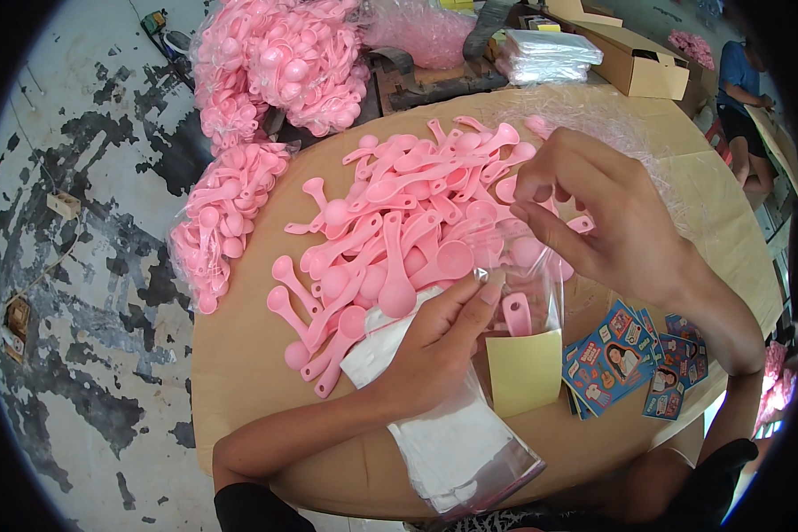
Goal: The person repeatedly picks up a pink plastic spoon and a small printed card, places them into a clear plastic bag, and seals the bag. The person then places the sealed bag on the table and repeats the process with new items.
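My left hand [448, 332] pinches the edge of a clear plastic bag [554, 297] between thumb and fingers. A yellow card [525, 372] lies at the bag's lower part; whether it is inside is hard to tell. Through the film shows a pink spoon handle [516, 315]. Above the bag, on its right, hovers my right hand [594, 208], fingers loosely curled and thumb apart, with nothing visible in it. A heap of pink measuring spoons [397, 266] spreads beyond my left hand. Beneath that hand lies a stack of white, plastic-edged packets [448, 448].
Blue printed cards [616, 359] lie at the right. Large bags of pink spoons [284, 66] stand off the table's far left edge. At the back are a pile of clear bags [550, 55] and a cardboard box [634, 58]. Another person [740, 97] sits far right.
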Demonstrator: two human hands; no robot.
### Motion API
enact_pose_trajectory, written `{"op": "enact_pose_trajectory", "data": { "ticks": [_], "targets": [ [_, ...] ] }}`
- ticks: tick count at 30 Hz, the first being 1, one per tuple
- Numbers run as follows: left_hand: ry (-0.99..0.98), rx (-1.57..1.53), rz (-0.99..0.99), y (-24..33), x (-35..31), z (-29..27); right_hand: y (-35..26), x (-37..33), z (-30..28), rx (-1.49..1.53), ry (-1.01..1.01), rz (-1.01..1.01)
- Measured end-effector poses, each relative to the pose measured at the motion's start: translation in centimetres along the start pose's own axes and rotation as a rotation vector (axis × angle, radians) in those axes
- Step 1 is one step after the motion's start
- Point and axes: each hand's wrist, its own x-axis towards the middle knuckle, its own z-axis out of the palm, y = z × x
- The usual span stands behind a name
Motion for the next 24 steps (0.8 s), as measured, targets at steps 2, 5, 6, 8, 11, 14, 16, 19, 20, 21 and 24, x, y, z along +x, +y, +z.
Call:
{"op": "enact_pose_trajectory", "data": {
  "ticks": [2,5,6,8,11,14,16,19,20,21,24],
  "targets": [
    [0.001,0.057,0.045,-0.6,0.1,-0.2,-0.5,0.1,-0.8,-0.066,-0.047,-0.099],
    [0.006,0.150,0.127,-0.6,0.0,0.0,-1.2,0.0,-0.2,-0.128,-0.131,-0.206],
    [0.011,0.184,0.167,-0.6,0.0,0.1,-1.2,-0.2,0.4,-0.125,-0.169,-0.216],
    [0.027,0.189,0.172,-0.6,-0.1,0.3,-0.3,-0.4,1.3,-0.167,-0.170,-0.226],
    [0.025,0.200,0.166,-0.6,0.2,0.1,0.1,-0.5,1.6,-0.190,-0.189,-0.255],
    [-0.004,0.215,0.160,-0.6,0.2,0.2,-0.2,-0.2,1.1,-0.214,-0.221,-0.267],
    [-0.004,0.224,0.172,-0.7,0.2,0.1,-0.2,-0.1,1.0,-0.252,-0.235,-0.272],
    [-0.035,0.336,0.154,-1.1,0.2,-0.6,-0.2,0.0,1.1,-0.319,-0.281,-0.286],
    [0.009,0.352,0.153,-1.5,0.1,-0.7,-0.2,0.0,1.2,-0.339,-0.292,-0.289],
    [0.051,0.365,0.149,-1.7,0.0,-0.7,-0.3,-0.1,1.1,-0.359,-0.305,-0.290],
    [0.022,0.378,0.180,-1.2,0.0,-0.3,-0.4,0.0,1.0,-0.383,-0.381,-0.278]
  ]
}}
